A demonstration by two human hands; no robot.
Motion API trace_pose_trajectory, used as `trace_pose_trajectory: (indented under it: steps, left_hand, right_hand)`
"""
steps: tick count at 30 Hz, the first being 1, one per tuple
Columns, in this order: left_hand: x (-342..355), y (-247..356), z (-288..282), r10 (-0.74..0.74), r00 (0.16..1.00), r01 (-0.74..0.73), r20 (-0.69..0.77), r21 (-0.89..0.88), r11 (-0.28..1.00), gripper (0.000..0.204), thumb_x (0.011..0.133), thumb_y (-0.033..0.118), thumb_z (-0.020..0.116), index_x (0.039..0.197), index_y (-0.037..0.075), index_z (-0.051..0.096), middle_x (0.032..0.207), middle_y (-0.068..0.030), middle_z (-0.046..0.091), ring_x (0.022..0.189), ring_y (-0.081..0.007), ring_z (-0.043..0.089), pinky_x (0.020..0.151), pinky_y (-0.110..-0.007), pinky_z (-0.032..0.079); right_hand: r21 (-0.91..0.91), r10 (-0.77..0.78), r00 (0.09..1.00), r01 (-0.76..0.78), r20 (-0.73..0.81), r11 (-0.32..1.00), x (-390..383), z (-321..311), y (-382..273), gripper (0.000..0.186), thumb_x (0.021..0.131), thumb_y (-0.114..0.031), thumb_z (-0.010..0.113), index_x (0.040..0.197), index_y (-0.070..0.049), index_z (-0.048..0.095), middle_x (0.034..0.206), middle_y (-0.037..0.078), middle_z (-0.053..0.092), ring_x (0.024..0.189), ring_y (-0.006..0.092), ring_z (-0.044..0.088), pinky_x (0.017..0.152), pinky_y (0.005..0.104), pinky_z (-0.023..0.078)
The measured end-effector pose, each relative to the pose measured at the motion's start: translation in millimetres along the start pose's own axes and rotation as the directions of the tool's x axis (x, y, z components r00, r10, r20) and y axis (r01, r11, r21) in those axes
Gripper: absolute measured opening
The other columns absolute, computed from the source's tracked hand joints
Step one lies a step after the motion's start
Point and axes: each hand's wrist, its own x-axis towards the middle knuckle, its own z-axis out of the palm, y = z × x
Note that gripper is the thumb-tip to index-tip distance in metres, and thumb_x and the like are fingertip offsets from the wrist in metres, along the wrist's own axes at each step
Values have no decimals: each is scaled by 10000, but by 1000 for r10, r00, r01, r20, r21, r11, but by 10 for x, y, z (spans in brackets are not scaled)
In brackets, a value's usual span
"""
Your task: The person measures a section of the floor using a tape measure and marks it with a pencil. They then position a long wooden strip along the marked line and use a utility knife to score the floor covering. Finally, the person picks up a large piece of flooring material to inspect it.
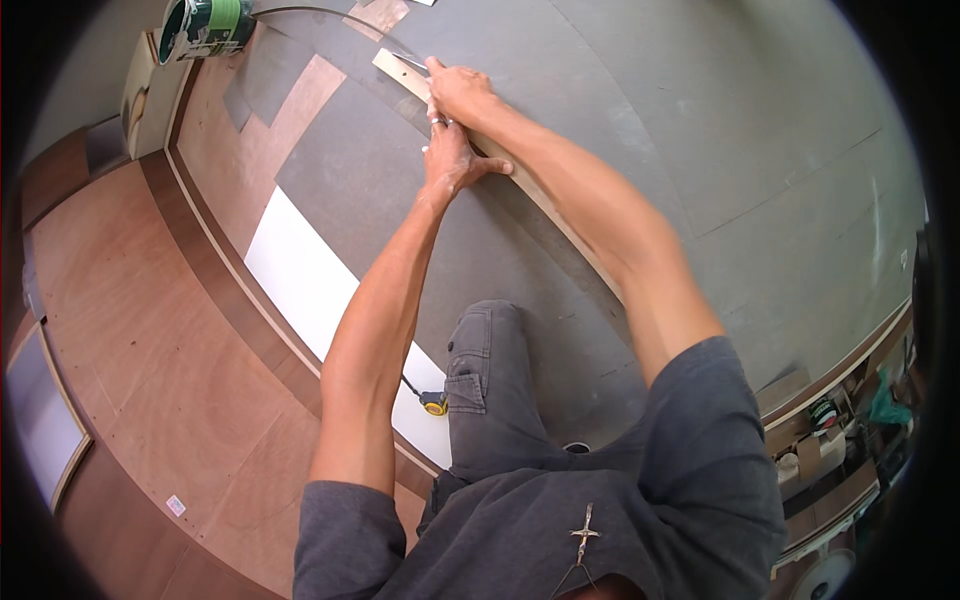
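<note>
A long, pale wooden strip [400, 74] lies diagonally over a large grey sheet [560, 60], with a small dark hole near its far end. My left hand [452, 160] presses on the strip, thumb stretched out along it and fingers spread toward its far end. Just beyond, my right hand [460, 92] is closed in a pinch at the strip's edge. A thin, light, pointed tool [408, 61] juts from its fingers over the far end; its kind is not clear. My right forearm hides part of the strip's length.
A green-banded bucket [205, 28] stands at the far left. Beside my knee, a yellow-and-black tape measure [433, 403] lies near a white panel [310, 260]. Brown plywood [150, 330] stretches along the left. Tools and a green bag [888, 402] crowd a shelf at right.
</note>
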Motion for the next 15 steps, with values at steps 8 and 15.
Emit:
trace_pose_trajectory:
  steps: [8, 15]
  left_hand:
    - [-138, 36, 12, -87, 983, 109, -164, 132, 985, 1605, 444, 503, 1030, 1600, -105, 98, 1701, -251, 68, 1470, -381, 417, 1113, -518, 475]
    - [-94, 98, -9, -66, 994, 74, -82, 99, 992, 1652, 458, 562, 1014, 1571, -173, 39, 1672, -332, 5, 1520, -435, 297, 1201, -436, 404]
  right_hand:
    - [-18, 62, 998, -62, -28, 998, -3031, -88, 1149, 232, 1097, -280, 450, 1192, -68, 459, 880, 252, 648, 793, 502, 654, 690, 589, 515]
    - [-18, 178, 982, -177, 60, 984, -3825, -447, 1385, 197, 1090, -256, 470, 1172, -77, 467, 862, 246, 649, 766, 481, 650, 666, 574, 518]
